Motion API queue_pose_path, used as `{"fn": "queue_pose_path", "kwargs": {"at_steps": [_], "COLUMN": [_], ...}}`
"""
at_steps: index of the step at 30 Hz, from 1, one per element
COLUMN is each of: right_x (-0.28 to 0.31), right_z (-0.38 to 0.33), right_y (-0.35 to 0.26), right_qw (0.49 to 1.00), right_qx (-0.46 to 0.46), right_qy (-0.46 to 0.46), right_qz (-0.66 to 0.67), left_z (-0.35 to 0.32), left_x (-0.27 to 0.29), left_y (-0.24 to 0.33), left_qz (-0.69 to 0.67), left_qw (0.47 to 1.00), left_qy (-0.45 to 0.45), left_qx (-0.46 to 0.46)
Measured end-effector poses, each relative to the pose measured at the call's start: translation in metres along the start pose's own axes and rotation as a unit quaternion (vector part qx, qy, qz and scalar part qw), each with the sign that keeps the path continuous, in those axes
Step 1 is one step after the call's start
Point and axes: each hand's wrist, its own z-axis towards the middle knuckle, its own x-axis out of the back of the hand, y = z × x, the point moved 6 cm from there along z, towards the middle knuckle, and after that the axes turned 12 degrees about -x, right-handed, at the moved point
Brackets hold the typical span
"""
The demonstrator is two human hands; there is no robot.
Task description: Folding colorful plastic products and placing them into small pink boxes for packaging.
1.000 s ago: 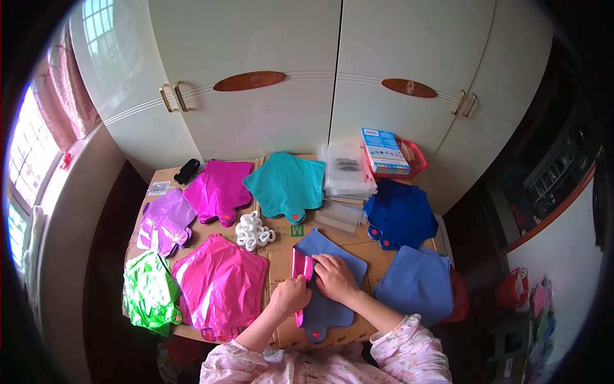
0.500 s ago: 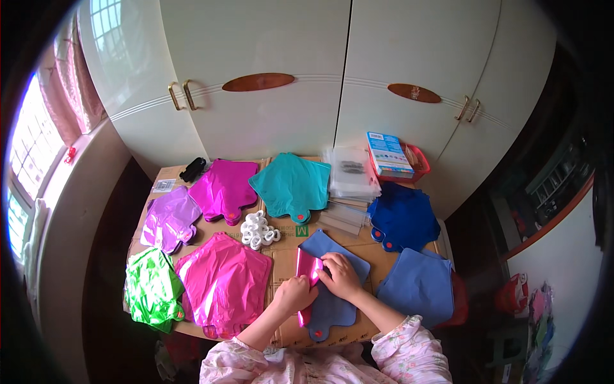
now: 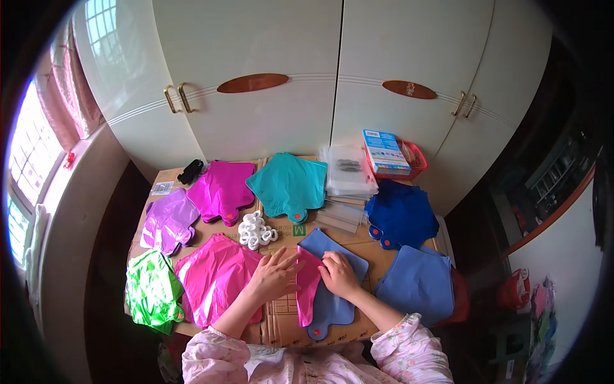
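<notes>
A folded, flat pink foil balloon (image 3: 307, 281) lies lengthwise on a dusty-blue foil balloon (image 3: 336, 304), whose rounded tab with a red dot points toward me. My left hand (image 3: 275, 276) is open, fingers spread, its fingertips at the pink fold's left edge. My right hand (image 3: 339, 274) has curled fingers pinching the upper right edge of the pink foil. Left of my left hand is a pile of flat pink foil balloons (image 3: 214, 275), partly covered by my forearm. Just beyond my hands is a heap of small white ribbon rolls (image 3: 256, 230).
More flat foil balloons lie around the cardboard (image 3: 281, 320): green (image 3: 152, 288), lilac (image 3: 169, 221), magenta (image 3: 220, 189), teal (image 3: 288, 185), dark blue (image 3: 403, 214) and dusty blue (image 3: 416, 281). Clear bags (image 3: 348, 169) and a red basket (image 3: 417, 160) sit before the cabinet (image 3: 256, 38).
My left hand has opened and moved left off the pink foil, which now lies wider and flatter. My right hand stays at its upper right edge. The view has shifted slightly.
</notes>
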Motion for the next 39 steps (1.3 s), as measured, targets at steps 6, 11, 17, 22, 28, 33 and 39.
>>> {"fn": "queue_pose_path", "kwargs": {"at_steps": [6,11,17,22,28,33,39], "right_x": [-0.002,-0.004,-0.004,-0.004,0.022,0.0,0.001], "right_z": [-0.001,-0.002,-0.002,-0.003,0.002,-0.02,-0.027], "right_y": [0.008,0.007,0.007,0.006,-0.024,-0.039,-0.034], "right_qw": [1.0,1.0,0.999,1.0,0.995,0.988,0.982], "right_qx": [-0.015,-0.02,-0.022,-0.018,-0.01,0.016,0.013], "right_qy": [0.003,-0.007,-0.013,-0.006,0.074,-0.091,-0.084], "right_qz": [0.016,0.022,0.021,0.004,-0.061,-0.121,-0.168], "left_z": [0.005,0.005,0.004,0.003,0.003,0.001,0.009], "left_x": [-0.011,-0.019,-0.023,-0.025,-0.026,-0.028,-0.019], "left_y": [-0.006,-0.006,-0.003,-0.003,-0.004,-0.005,-0.008], "left_qz": [-0.006,-0.011,0.021,0.02,0.021,0.026,0.041], "left_qw": [1.0,1.0,0.999,0.999,0.999,0.999,0.998], "left_qy": [-0.011,-0.017,-0.034,-0.038,-0.046,-0.039,-0.041], "left_qx": [-0.009,-0.006,-0.015,-0.015,-0.011,-0.008,-0.005]}}
